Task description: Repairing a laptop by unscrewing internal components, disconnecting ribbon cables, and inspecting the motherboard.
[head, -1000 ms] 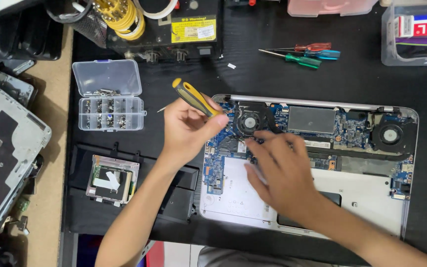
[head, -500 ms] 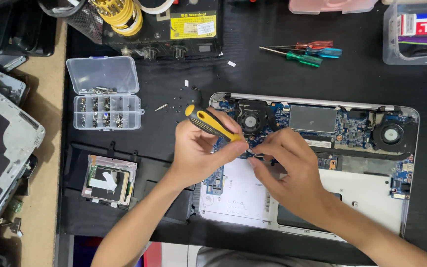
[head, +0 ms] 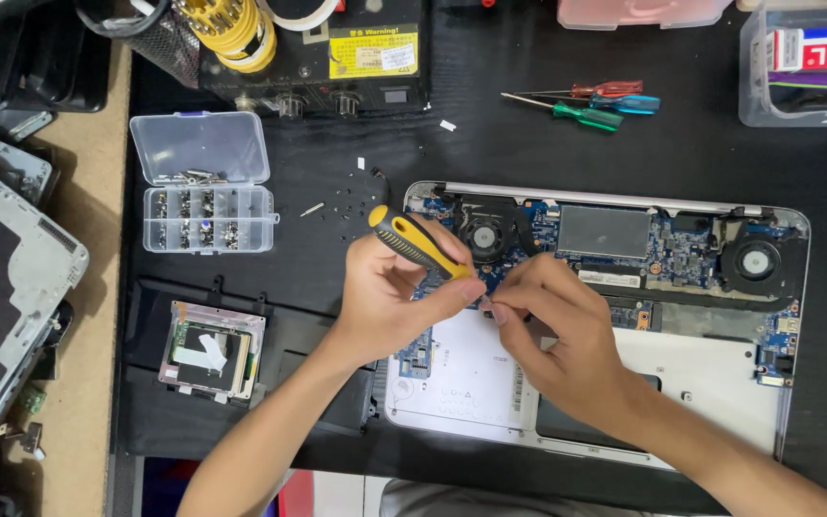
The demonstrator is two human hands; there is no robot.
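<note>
1. Single view: a head-worn camera looks almost straight down onto the black mat [head: 681, 153].
2. The wearer's side is the bottom edge; both forearms enter there, and the left hand [head: 385, 297] and right hand [head: 557, 335] meet at centre.
3. Close range: the open laptop [head: 624, 383] spans the right half.
4. The screw box [head: 205, 182] and the bench's far edge lie toward the top.

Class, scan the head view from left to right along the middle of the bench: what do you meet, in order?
Grey laptop cover → clear screw box → left hand with yellow-black screwdriver → right hand → right cooling fan.
</note>
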